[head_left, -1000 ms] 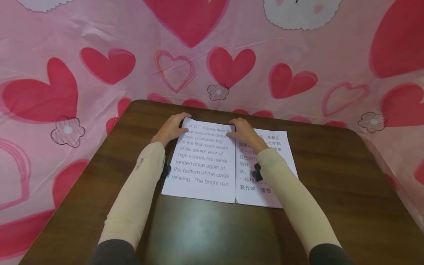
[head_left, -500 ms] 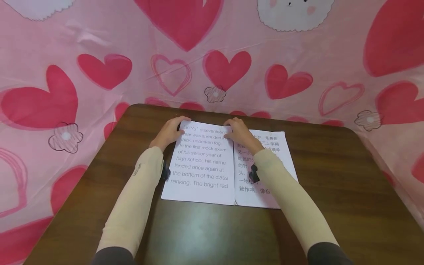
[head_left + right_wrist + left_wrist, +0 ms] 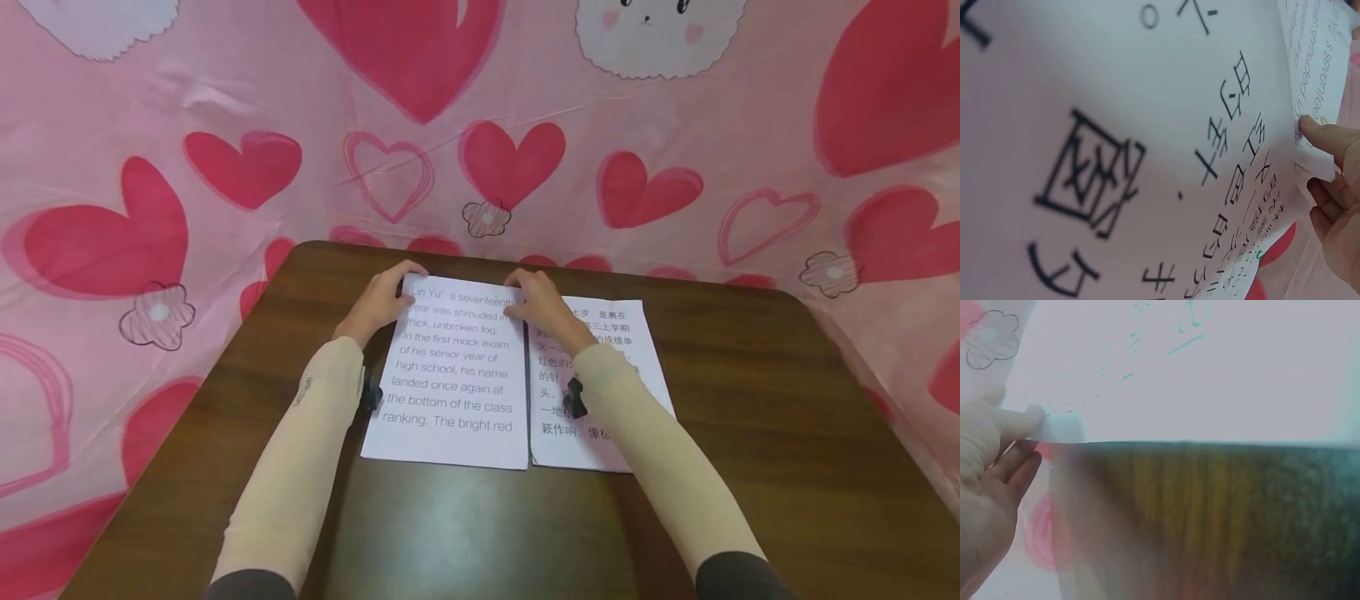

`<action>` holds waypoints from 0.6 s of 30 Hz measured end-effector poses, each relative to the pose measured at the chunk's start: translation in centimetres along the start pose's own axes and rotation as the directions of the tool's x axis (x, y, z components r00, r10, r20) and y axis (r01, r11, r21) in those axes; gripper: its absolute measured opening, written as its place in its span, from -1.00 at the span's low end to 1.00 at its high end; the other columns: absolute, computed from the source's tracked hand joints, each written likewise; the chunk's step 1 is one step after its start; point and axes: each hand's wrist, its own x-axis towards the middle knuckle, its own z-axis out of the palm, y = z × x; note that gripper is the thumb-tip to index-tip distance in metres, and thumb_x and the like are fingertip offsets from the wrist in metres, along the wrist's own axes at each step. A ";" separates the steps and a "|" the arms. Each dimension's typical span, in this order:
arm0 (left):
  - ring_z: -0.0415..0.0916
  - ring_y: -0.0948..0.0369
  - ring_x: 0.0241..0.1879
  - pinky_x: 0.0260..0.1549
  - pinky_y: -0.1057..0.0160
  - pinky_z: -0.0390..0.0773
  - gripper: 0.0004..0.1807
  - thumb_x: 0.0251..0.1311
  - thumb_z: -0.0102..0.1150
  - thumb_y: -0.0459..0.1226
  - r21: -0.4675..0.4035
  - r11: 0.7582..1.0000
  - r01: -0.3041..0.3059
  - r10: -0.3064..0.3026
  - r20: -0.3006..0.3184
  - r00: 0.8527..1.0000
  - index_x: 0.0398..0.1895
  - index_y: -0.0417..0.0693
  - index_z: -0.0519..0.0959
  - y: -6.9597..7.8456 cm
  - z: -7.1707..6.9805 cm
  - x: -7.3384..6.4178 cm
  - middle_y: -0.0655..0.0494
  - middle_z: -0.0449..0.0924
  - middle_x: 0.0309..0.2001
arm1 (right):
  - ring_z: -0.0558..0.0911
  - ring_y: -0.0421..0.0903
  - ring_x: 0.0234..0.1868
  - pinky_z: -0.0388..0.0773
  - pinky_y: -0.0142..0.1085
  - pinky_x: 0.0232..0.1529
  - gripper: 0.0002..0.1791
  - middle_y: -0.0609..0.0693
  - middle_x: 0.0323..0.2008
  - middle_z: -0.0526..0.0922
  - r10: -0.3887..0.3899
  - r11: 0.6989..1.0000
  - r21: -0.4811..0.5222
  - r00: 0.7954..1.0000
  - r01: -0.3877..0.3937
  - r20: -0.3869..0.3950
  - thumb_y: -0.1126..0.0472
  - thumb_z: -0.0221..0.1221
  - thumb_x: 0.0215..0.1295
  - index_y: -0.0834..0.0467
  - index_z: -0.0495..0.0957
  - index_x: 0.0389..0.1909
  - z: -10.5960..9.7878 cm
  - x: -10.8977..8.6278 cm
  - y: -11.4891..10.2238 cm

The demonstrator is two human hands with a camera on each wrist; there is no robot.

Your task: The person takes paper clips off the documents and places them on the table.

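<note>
A white sheet with large English print lies on the brown table. My left hand pinches its upper left corner, thumb on top and fingers beneath, as the left wrist view shows. At the upper right corner, my right hand pinches the same sheet between thumb and fingers; the right wrist view shows this grip. A second white sheet with Chinese print lies just to the right, partly hidden under my right hand and forearm. A narrow gap separates the two sheets near the bottom.
The wooden table has rounded far corners. Behind it hangs a pink cloth printed with red hearts. Beige sleeves cover both forearms, and a small black device sits at each wrist.
The English sheet has shifted slightly left, away from the Chinese sheet, and the seam between them has widened. Both hands have moved a little left with it. The head view has tilted slightly upward.
</note>
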 end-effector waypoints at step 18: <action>0.48 -0.08 0.03 0.07 -0.01 0.56 -0.63 0.35 0.11 -0.46 -0.073 0.993 -0.096 0.086 -0.125 0.988 0.18 -0.06 0.46 1.5 -0.6 -0.7 -0.16 0.52 0.18 | 0.43 -0.01 0.20 0.41 -0.08 0.40 -0.57 0.05 0.14 0.57 -0.066 0.996 0.055 0.991 0.073 -0.114 0.22 0.31 0.31 0.10 0.49 0.17 -1.8 -1.3 -1.4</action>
